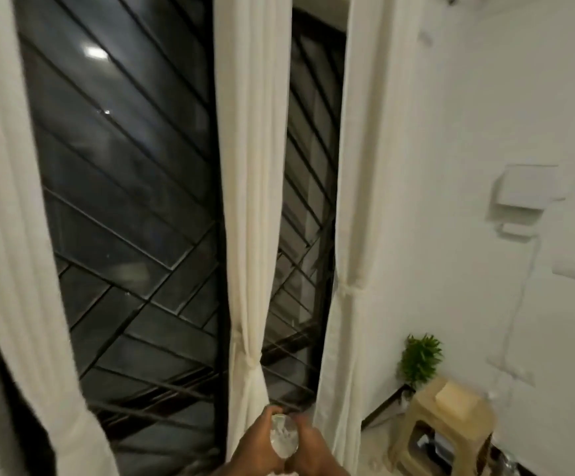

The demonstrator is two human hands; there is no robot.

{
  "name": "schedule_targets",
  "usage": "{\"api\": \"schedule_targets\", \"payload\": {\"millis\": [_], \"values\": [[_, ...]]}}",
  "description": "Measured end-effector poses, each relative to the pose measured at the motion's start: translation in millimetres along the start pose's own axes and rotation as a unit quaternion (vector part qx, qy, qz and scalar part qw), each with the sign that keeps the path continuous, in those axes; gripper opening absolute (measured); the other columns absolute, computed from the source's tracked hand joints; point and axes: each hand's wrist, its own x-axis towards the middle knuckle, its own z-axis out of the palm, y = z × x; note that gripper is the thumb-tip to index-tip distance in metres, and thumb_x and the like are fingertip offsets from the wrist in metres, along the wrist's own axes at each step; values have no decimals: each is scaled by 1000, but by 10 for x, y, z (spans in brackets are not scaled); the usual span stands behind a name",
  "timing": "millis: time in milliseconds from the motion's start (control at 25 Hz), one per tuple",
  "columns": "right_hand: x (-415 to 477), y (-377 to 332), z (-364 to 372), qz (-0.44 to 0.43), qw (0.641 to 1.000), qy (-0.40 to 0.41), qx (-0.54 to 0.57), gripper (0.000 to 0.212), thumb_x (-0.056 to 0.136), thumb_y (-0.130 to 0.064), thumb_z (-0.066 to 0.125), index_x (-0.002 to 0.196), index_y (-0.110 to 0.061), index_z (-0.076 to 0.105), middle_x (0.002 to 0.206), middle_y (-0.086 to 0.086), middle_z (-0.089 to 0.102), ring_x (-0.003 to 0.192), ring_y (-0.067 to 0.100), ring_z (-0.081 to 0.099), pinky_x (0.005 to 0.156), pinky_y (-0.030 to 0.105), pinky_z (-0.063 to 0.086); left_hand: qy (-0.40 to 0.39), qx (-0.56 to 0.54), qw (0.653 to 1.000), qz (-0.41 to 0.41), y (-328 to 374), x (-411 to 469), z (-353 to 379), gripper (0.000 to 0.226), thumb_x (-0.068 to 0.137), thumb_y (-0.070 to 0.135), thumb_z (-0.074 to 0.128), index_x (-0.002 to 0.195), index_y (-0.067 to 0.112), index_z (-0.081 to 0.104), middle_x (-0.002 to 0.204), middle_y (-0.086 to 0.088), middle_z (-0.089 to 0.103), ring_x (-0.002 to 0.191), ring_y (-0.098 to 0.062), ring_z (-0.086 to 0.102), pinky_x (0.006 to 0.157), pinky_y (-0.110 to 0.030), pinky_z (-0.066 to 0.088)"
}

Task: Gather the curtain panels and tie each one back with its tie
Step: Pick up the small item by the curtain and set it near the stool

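Note:
Three cream curtain panels hang before a dark barred window. The middle panel (251,166) is gathered and bound by a cream tie (250,359). A tie (348,291) also cinches the right panel (361,166). The left panel (14,235) hangs loose, and no tie shows on it. At the bottom edge, both hands meet below the middle panel around a small clear bottle-like object (283,438). My left hand (253,443) curls round its left side. My right hand (313,450) holds its right side. Neither hand touches a curtain.
A beige plastic stool (451,424) with a pale block on top stands at the lower right by the white wall. A small green plant (419,359) sits behind it. A white wall box (520,194) and cable hang on the right wall.

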Motion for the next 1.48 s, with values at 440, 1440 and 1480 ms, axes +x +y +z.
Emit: {"api": "schedule_targets", "payload": {"millis": [440,1440,1480], "values": [[-70,947,-1839,-22,992,93,-80,86,58,-23,91,134,-15,50,110,-2,64,95,15,63,62,13,46,-2,70,995,69,1421,793,1271,98,46,21,87,134,31,44,118,0,63,106,-23,65,80,-44,62],[2598,3286,-3627,127,990,23,-52,84,67,-17,89,139,-14,46,123,1,60,112,21,58,94,39,51,-116,149,982,-14,1469,4525,3225,88,59,30,87,132,30,38,127,1,54,110,-28,62,86,-45,56],[2692,3391,-3623,126,990,15,-53,84,69,-17,88,140,-14,44,126,3,60,115,23,58,94,37,50,-115,155,981,-27,1410,4611,3296,89,60,27,88,134,29,38,128,1,54,111,-27,61,87,-45,56]]}}
